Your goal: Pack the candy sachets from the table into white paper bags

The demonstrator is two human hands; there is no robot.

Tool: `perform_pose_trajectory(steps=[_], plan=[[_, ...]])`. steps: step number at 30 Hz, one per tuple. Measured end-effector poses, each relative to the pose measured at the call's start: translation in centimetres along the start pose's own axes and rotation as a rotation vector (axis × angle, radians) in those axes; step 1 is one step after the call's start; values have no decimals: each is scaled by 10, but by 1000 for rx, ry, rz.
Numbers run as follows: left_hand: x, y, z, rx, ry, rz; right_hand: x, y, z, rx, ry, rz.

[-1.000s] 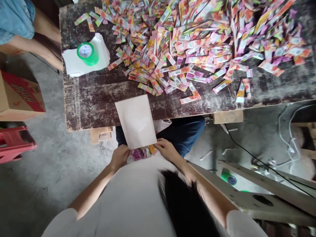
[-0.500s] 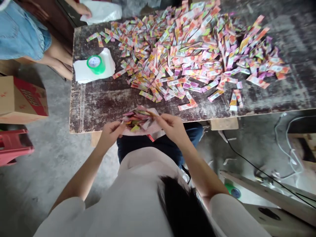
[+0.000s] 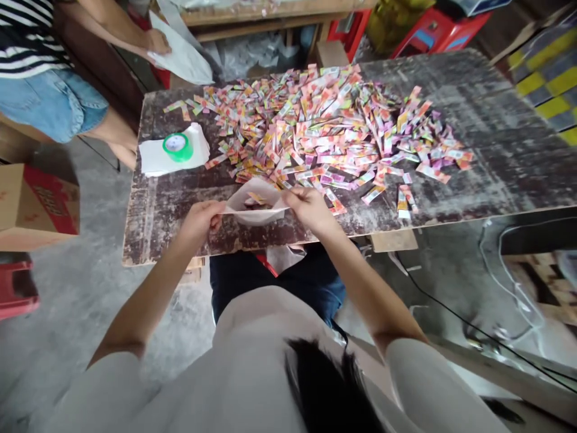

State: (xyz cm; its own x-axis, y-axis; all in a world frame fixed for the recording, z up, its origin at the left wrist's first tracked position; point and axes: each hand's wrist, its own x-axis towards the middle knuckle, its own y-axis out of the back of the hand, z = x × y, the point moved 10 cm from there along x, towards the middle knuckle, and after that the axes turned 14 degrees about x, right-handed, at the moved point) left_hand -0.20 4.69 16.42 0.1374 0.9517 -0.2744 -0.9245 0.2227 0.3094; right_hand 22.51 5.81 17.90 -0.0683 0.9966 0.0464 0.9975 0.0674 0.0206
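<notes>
A white bag (image 3: 256, 216) is stretched between my two hands above the table's near edge, its mouth held wide. Inside it, several coloured stick packets (image 3: 256, 198) show. My left hand (image 3: 202, 219) pinches the bag's left rim, and my right hand (image 3: 309, 207) pinches the right rim. Just beyond the bag lies a large heap of pink, orange, purple and green stick packets (image 3: 315, 132). On my lap rests a white and red item (image 3: 279, 260) whose kind I cannot make out.
Left of the heap, a roll of green tape (image 3: 178, 147) sits on stacked white sheets or bags (image 3: 151, 159). The dark worn table (image 3: 518, 144) extends right. A co-worker's hand (image 3: 157, 42) holds a white bag (image 3: 189, 60). A carton (image 3: 40, 207) stands left on the floor.
Packets that bulged at the bag's mouth now sit deeper inside. My hands have moved the bag up over the table and spread its mouth. The view has tilted up.
</notes>
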Motion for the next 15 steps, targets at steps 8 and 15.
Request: perform_pose_trajectory(steps=[8, 15], plan=[[31, 17, 3, -48, -25, 51, 38, -17, 10, -1, -36, -55], [27, 63, 36, 58, -219, 320, 73, -26, -26, -21, 164, -66]])
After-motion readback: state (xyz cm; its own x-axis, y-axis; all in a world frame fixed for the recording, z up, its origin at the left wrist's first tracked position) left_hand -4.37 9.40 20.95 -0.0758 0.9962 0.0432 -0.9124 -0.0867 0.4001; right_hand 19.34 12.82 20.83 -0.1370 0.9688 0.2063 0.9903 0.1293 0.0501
